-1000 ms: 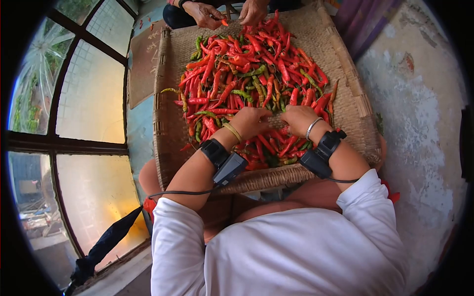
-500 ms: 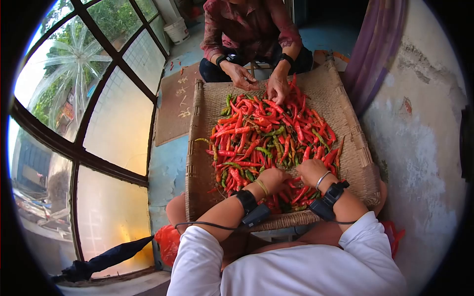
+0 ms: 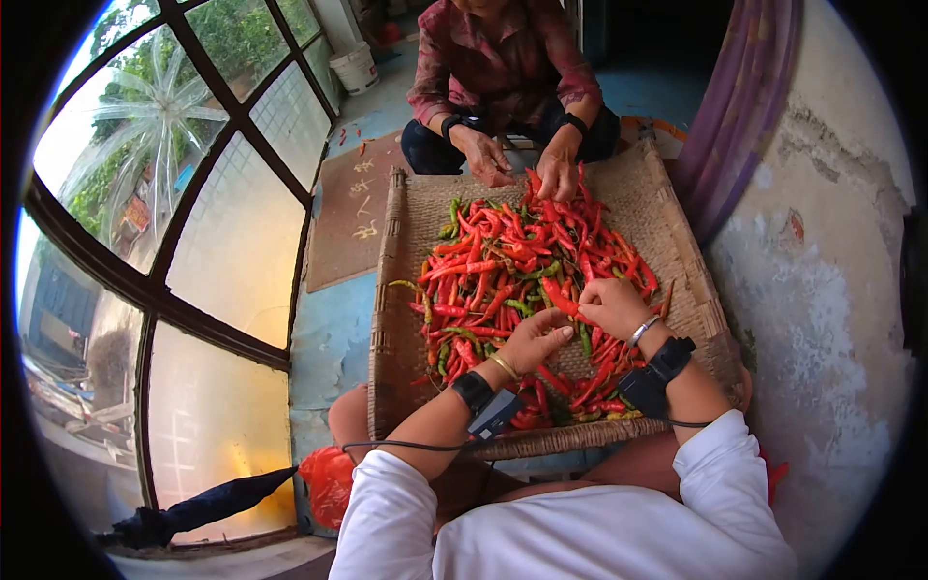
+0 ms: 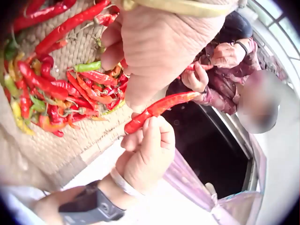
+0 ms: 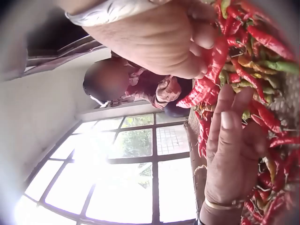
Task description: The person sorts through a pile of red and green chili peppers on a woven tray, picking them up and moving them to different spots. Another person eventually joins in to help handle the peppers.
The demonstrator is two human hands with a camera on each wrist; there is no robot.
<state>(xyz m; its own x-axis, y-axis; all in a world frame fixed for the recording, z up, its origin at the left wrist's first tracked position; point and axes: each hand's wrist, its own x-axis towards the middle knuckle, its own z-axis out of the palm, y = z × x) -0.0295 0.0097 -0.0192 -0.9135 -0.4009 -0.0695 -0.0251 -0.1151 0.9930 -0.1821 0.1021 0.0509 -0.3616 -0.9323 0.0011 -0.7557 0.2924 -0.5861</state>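
Observation:
My right hand (image 3: pixel 614 304), with a silver bangle at the wrist, pinches a red chili pepper (image 3: pixel 558 297) between thumb and fingers. In the left wrist view the chili pepper (image 4: pixel 161 105) sticks out long and glossy past the thumb. Close beside it, my left hand (image 3: pixel 534 343) has its fingers extended and holds nothing; the right wrist view shows those straight fingers (image 5: pixel 227 121) near the chili. Below both hands lies a heap of red chilies (image 3: pixel 483 251), mixed with several green and yellowish ones, on a woven tray (image 3: pixel 401 387).
Across the tray sits another person (image 3: pixel 503 68), hands among the chilies at the far edge. A window (image 3: pixel 232 222) and a folded dark umbrella (image 3: pixel 213 503) are on the left. A red plastic bag (image 3: pixel 327 483) lies by the left knee. The wall (image 3: pixel 812 319) runs along the right.
The head view has tilted up, bringing the other person into sight. My right hand has lifted a red chili pepper from the pile, and my left hand has opened its fingers.

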